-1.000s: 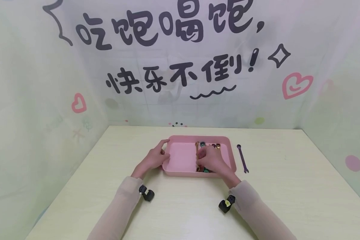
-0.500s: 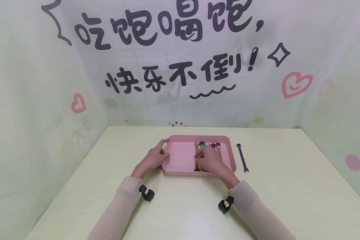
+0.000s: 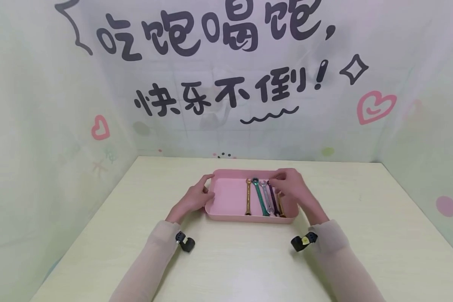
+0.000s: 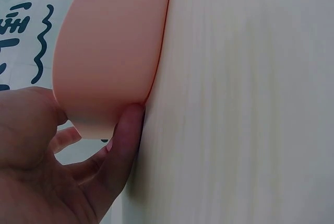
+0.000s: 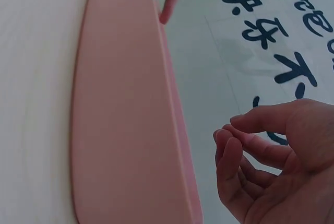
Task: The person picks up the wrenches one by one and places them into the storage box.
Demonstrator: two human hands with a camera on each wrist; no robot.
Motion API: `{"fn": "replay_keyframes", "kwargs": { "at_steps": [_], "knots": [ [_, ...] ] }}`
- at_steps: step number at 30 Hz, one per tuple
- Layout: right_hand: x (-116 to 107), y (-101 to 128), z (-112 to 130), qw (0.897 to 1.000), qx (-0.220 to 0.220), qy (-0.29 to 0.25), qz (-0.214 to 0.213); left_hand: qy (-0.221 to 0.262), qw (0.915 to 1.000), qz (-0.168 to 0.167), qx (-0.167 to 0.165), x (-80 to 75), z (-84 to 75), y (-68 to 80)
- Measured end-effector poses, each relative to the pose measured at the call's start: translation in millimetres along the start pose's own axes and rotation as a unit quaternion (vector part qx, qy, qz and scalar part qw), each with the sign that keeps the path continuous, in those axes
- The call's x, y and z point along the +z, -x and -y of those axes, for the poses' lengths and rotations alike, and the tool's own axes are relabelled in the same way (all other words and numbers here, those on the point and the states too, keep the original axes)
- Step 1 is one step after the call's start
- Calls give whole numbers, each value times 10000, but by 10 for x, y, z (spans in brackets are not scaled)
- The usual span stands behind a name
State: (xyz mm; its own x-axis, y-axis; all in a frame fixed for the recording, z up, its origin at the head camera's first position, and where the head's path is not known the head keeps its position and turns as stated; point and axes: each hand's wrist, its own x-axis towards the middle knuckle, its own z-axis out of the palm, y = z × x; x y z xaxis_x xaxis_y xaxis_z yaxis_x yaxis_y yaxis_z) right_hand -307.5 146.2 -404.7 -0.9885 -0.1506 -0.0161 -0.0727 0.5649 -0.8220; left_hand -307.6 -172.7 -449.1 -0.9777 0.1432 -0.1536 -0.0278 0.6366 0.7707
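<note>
A pink tray (image 3: pixel 249 218) sits mid-table and holds several wrenches side by side: a gold wrench (image 3: pixel 248 197), a teal wrench (image 3: pixel 259 198), a silver wrench (image 3: pixel 266 193), a purple wrench (image 3: pixel 272 200) and another gold one at the right. My left hand (image 3: pixel 201 192) grips the tray's left far corner, thumb on the rim. In the left wrist view the left hand (image 4: pixel 99 145) clasps the tray (image 4: pixel 109 51) wall. My right hand (image 3: pixel 287 183) hovers over the tray's right side. In the right wrist view the right hand (image 5: pixel 229 130) has loosely curled fingers holding nothing, beside the tray (image 5: pixel 125 104).
The pale wooden table (image 3: pixel 226 260) stands in a corner of cloth walls printed with dark characters and pink hearts (image 3: pixel 375 107). My right wrist covers the table just right of the tray.
My right hand has lifted off the wrenches in the tray's middle and moved right and farther away, uncovering them. The purple wrench on the table right of the tray no longer shows. The left hand stays.
</note>
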Motion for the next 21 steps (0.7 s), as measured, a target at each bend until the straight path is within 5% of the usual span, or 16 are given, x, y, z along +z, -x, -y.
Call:
{"fn": "replay_keyframes", "kwargs": {
  "at_steps": [9,21],
  "knots": [
    [-463,-5,-249,9993,202,118,-305,-10,10000,4,0,-8,-6,0],
    [-682,38,-460,9965,711,420,-111,-17,10000,-16,8,-3,0,12]
  ]
}}
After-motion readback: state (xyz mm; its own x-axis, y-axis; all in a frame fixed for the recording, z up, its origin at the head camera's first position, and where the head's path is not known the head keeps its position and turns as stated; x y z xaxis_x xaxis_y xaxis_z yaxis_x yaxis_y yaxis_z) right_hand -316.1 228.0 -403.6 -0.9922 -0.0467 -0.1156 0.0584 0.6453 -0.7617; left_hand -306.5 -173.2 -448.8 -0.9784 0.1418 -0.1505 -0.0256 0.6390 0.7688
